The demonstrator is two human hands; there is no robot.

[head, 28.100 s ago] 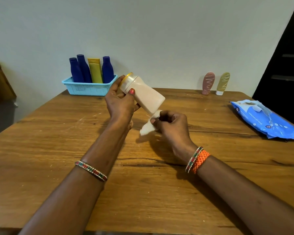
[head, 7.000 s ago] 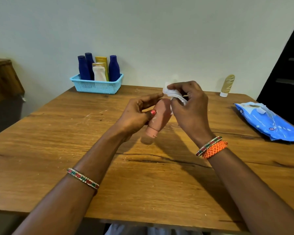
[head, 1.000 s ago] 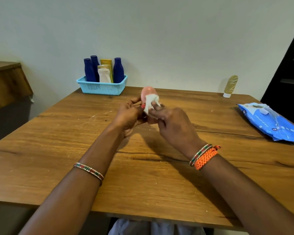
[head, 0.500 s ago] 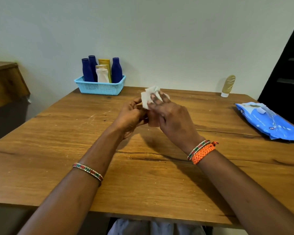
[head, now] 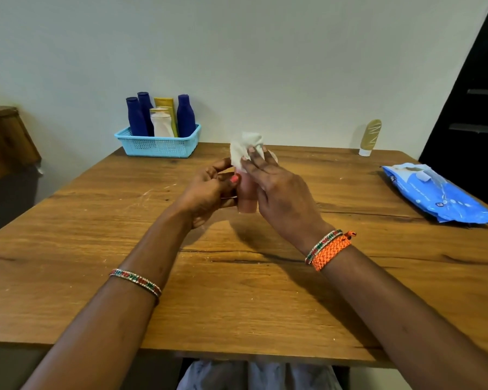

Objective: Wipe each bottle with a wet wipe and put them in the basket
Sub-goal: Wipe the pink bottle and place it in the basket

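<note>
Above the counter (head: 237,291), between its near edge and its middle, the left hand (head: 209,192) grips the pink bottle (head: 247,198) with curled fingers. The right hand (head: 282,198) presses the wet wipe (head: 244,149) onto its top, hiding most of it. Far right lies the wipes pack (head: 437,194). Farther back, well apart, stand the basket (head: 158,144) with five bottles and one gold bottle (head: 371,136).
</note>
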